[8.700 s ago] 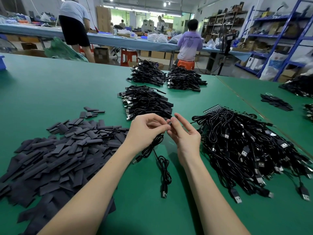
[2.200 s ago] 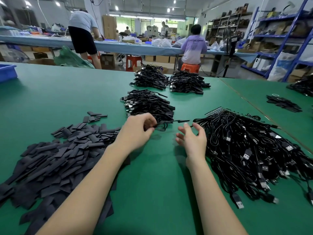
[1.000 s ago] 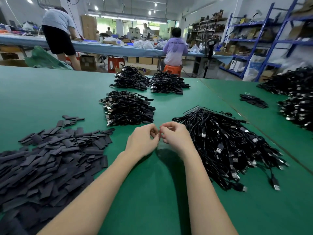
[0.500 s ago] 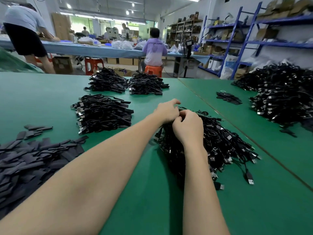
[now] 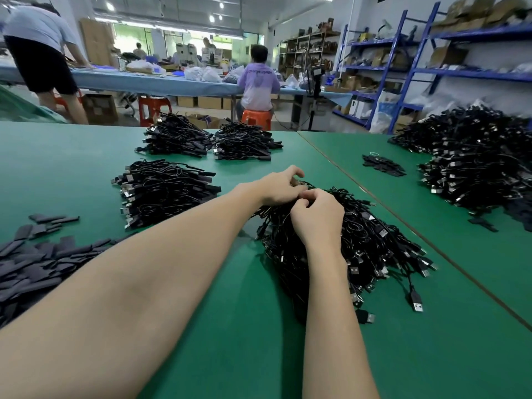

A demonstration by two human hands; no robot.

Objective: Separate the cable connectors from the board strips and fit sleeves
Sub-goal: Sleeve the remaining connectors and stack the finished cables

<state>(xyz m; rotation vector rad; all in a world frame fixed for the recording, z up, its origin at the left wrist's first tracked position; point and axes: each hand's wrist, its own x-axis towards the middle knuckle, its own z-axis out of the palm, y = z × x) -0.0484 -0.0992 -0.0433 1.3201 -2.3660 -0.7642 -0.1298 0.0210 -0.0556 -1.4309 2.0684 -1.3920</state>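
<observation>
Now both hands sit on the tangled heap of thin black cables on the matte green bench — left hand with fingers curled at the heap's far top edge, right hand curled beside it, touching it; what either pinches is hidden by the fingers. Flat dark sleeves lie scattered at the left bench edge, well apart. Three neater cable bundles with metal-tipped plugs lie beyond — bigger glossy heap far right.
</observation>
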